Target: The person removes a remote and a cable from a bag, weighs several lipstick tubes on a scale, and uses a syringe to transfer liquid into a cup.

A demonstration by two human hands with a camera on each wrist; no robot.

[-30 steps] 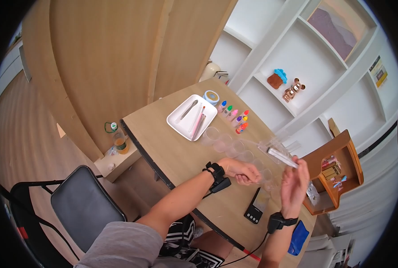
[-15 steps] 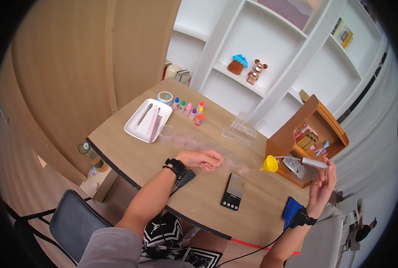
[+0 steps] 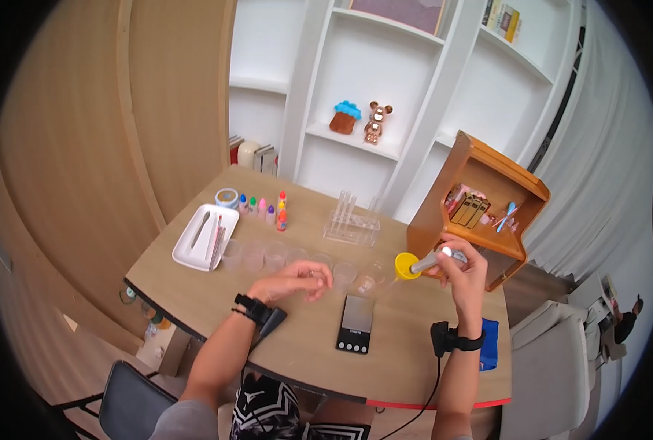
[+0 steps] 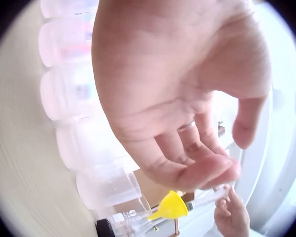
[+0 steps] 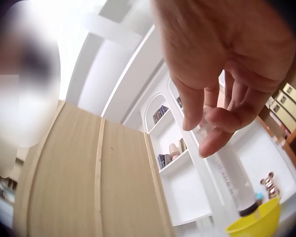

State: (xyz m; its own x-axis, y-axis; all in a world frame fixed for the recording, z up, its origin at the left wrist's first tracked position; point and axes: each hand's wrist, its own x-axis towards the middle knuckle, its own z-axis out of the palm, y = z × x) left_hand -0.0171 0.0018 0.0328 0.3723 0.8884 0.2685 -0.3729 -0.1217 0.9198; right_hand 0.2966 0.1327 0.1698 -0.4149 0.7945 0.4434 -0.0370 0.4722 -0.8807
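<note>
My right hand [image 3: 463,277] pinches a clear syringe [image 3: 427,262], its barrel slanting down to the left. Printed marks and a dark stopper show on the syringe [image 5: 232,177] in the right wrist view. Its lower end is right at the mouth of a yellow funnel [image 3: 406,265]. Below the funnel, the left wrist view shows part of a clear printed vessel [image 4: 130,220]. My left hand [image 3: 291,281] hovers by a row of clear plastic cups [image 3: 275,254], fingers loosely bent around nothing. A black digital scale [image 3: 355,324] lies between the two hands.
Behind the cups stands a clear rack [image 3: 352,227] with test tubes. Small colour bottles [image 3: 263,207] sit near a white tray [image 3: 187,253] of slim tools at the left. A wooden shelf box [image 3: 444,202] is at the right back, a blue cloth [image 3: 489,345] at the right edge.
My right hand has carried the syringe from near the rack, out to the right, then back to the funnel's mouth. The head view has swung right. The left hand stays by the cups.
</note>
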